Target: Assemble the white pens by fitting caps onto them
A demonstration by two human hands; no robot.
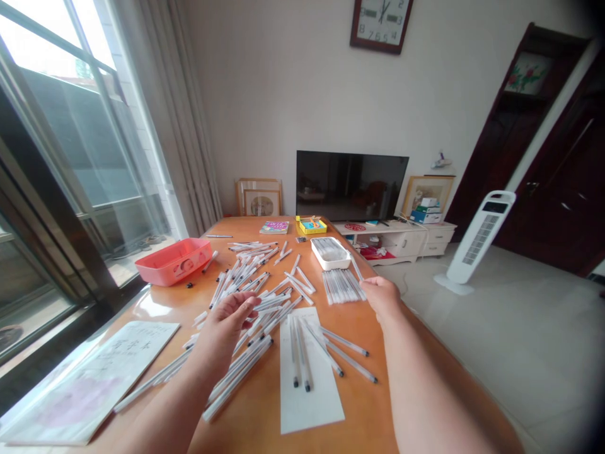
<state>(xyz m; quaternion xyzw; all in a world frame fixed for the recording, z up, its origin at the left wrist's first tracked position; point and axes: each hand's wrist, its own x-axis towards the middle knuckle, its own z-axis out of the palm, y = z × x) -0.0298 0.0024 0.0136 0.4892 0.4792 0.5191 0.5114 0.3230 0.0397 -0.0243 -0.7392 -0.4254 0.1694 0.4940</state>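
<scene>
My right hand (382,295) pinches a pen (355,266) with a clear barrel, tilted at the right end of a neat row of pens (341,287). Just beyond that row is a white tray (336,265) with more pens lying in it. My left hand (234,316) hovers over a loose pile of black-tipped pens (241,275); its fingers are loosely curled, and no pen shows in them. Between my arms lies a white sheet of paper (309,413), with several pens on and beside it.
A red plastic basket (174,261) stands at the left table edge, near a small black object (190,285). A notebook (94,378) lies at the front left. Farther back are a yellow box (312,226) and a booklet (275,227). A white tower fan (479,243) stands right of the table.
</scene>
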